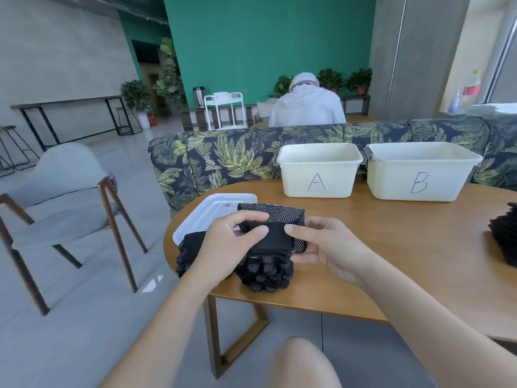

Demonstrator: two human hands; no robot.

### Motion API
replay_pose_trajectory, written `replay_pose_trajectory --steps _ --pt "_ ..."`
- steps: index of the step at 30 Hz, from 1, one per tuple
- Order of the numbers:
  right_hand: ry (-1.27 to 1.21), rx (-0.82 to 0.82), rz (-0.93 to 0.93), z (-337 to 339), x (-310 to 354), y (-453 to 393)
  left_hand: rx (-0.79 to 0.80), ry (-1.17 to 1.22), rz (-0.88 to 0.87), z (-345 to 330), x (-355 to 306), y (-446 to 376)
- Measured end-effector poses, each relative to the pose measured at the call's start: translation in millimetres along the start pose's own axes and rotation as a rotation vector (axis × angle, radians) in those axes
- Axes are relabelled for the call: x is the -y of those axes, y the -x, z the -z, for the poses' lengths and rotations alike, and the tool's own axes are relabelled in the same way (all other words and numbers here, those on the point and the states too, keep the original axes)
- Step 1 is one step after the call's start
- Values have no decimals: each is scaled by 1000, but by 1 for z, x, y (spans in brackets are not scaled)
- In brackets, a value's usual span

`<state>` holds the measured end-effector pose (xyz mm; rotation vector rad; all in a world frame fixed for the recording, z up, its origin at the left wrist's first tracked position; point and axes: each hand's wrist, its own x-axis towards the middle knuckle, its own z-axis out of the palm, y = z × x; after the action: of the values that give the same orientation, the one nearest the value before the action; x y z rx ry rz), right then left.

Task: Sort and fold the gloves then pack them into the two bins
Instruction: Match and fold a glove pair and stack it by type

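Observation:
A folded pair of black gloves with white dots [275,236] is held just above the near left part of the round wooden table [391,247]. My left hand [226,245] grips its left side, thumb on top. My right hand [327,245] pinches its right side, thumb on the plain black cuff. More dotted black gloves [265,275] lie in a heap right under my hands. Two white bins stand at the far side, bin A [319,175] on the left and bin B [419,177] on the right; no gloves show in them.
A white lid [215,208] lies flat at the table's left edge, behind the heap. Another pile of black gloves [503,236] sits at the right edge. A leaf-print sofa [223,158] curves behind the table, and a grey chair [64,197] stands to the left.

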<state>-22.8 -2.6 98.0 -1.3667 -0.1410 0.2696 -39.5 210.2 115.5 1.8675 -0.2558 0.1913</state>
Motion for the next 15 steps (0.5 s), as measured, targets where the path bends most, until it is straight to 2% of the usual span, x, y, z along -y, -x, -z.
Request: replay_pose_trajectory --steps 6,12,15 --pt "25 -106 -59 -10 -5 -25 30 -98 95 1 11 -15" --pt "131 -167 -90 -8 -16 -38 -45 -265 97 -9 23 -17" --pt "260 -181 -114 -11 -18 -43 -67 -400 78 -8 31 -20"
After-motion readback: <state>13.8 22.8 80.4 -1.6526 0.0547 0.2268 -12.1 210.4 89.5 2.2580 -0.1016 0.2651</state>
